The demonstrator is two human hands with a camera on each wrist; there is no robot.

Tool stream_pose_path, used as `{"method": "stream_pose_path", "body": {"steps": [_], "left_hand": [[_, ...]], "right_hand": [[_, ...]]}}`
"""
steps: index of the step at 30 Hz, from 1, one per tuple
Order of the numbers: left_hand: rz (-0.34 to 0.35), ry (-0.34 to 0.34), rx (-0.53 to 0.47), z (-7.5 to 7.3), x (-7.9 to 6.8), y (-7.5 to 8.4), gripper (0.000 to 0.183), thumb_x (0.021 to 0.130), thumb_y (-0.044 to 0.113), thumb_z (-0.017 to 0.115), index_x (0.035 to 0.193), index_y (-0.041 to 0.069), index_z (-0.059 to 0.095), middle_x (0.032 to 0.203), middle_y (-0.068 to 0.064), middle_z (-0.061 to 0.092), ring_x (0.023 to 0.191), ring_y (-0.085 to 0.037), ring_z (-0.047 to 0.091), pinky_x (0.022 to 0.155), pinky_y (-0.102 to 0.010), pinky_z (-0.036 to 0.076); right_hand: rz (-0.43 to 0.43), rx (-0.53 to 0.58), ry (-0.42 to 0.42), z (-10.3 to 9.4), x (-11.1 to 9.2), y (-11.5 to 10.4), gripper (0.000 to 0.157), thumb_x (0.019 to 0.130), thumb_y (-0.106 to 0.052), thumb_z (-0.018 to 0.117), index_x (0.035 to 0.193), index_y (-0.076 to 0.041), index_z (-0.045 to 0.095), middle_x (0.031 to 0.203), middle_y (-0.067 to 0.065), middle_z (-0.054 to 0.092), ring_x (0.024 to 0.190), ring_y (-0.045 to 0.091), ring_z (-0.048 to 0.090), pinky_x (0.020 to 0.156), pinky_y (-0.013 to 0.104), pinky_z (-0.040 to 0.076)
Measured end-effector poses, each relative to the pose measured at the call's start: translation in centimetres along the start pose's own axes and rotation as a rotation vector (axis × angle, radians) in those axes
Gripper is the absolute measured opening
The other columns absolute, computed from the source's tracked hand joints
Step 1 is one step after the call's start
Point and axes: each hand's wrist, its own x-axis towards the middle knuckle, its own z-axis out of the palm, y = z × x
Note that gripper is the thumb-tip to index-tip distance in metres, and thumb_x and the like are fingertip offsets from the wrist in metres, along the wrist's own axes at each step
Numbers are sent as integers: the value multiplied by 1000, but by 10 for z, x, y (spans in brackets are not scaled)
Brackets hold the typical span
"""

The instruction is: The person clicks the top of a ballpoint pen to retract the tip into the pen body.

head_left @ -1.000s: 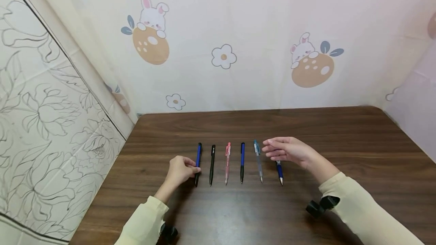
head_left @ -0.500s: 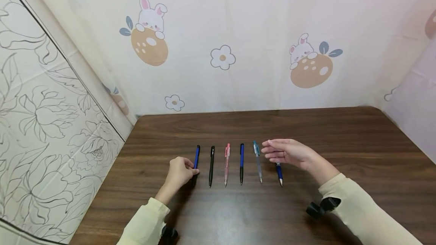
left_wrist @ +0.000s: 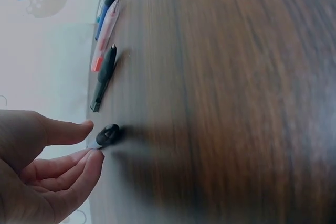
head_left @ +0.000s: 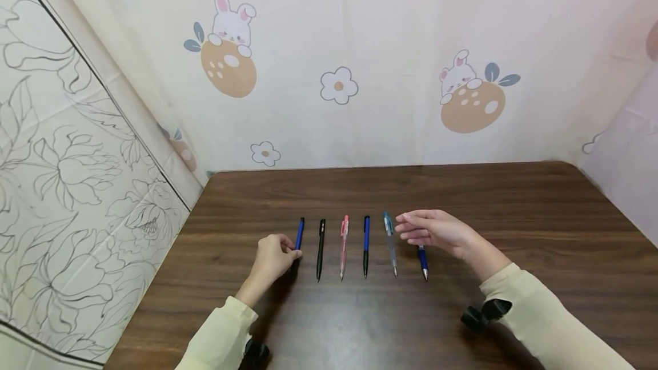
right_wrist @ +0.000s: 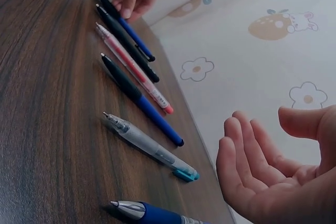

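Observation:
In the head view my left hand (head_left: 272, 260) pinches the leftmost blue-and-black pen (head_left: 300, 233) between thumb and fingers. Its front end is hidden behind the hand there; in the left wrist view the black end (left_wrist: 108, 135) points toward the camera. My right hand (head_left: 437, 230) hovers with relaxed, slightly bent fingers and holds nothing. Beneath it lies a blue pen with a silver tip (head_left: 422, 264), its rear end covered by the hand. Just left of those fingers is a clear pen with a teal clip (head_left: 390, 244).
Between the hands, a black pen (head_left: 321, 250), a pink pen (head_left: 344, 247) and another blue-and-black pen (head_left: 366, 247) lie roughly parallel on the brown wooden table (head_left: 349, 324). A patterned cloth (head_left: 380, 27) hangs behind the table's far edge.
The left hand keeps its pinch on the leftmost pen, whose front end showed below the hand earlier and is now hidden. The right hand and the other pens look still.

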Motion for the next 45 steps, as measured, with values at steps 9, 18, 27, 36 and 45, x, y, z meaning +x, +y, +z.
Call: {"method": "stream_pose_path", "body": {"steps": [9, 18, 27, 36, 45], "left_hand": [[92, 63, -71, 3, -1, 13, 8, 78, 5, 74, 81, 0, 69, 71, -8, 70, 64, -12, 63, 58, -23, 53], [130, 47, -92, 8, -2, 23, 10, 79, 5, 73, 83, -2, 69, 73, -10, 72, 67, -16, 68, 60, -24, 56], [118, -12, -72, 16, -4, 29, 15, 77, 7, 76, 85, -3, 68, 74, -10, 71, 69, -16, 67, 62, -25, 56], [86, -43, -21, 26, -7, 35, 17, 78, 11, 77, 85, -1, 67, 74, -7, 69, 69, -13, 63, 62, -26, 54], [58, -44, 41, 31, -6, 37, 21, 78, 15, 78, 86, -2, 68, 75, -8, 69, 70, -16, 63, 62, -29, 55]], "right_hand": [[-45, -180, 80, 6, 1, -2, 57, 99, -33, 52, 133, 12, 45, 114, 10, 71, 96, 13, 69, 89, 29, 58], [-63, -290, 174, 10, 4, -5, 55, 97, -36, 55, 128, 10, 51, 112, 18, 71, 93, 18, 70, 84, 31, 59], [-100, -415, 269, 14, 8, -4, 50, 97, -37, 56, 123, 6, 57, 111, 23, 70, 93, 25, 70, 80, 34, 60], [-157, -528, 300, 17, 12, -1, 38, 98, -33, 55, 116, 0, 63, 105, 20, 72, 92, 30, 70, 70, 34, 60], [-213, -567, 309, 19, 17, -1, 34, 98, -30, 55, 113, 0, 64, 101, 19, 72, 89, 30, 70, 71, 37, 60]]}}
